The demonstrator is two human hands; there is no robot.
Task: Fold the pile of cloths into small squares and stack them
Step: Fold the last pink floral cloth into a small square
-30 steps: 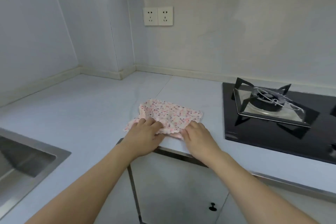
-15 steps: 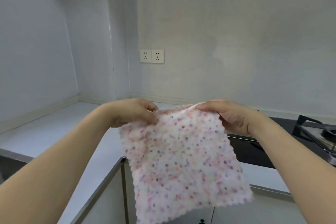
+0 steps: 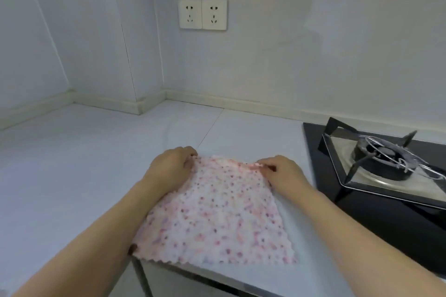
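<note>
Speckled pink cloth [image 3: 212,214] spread flat on pale desk [image 3: 72,164], near edge reaching desk's front lip. Left hand [image 3: 171,166] pinches far-left corner; right hand [image 3: 282,171] pinches far-right corner, both grips closed on the fabric. Black gas hob [image 3: 376,214] to the right, beside the cloth but apart from it, burner [image 3: 383,159] on top. 2 wall sockets [image 3: 202,14] above the corner.

Pink-speckled white cloth [image 3: 212,219], unfolded, flat on the counter, scalloped near edge at the front
</note>
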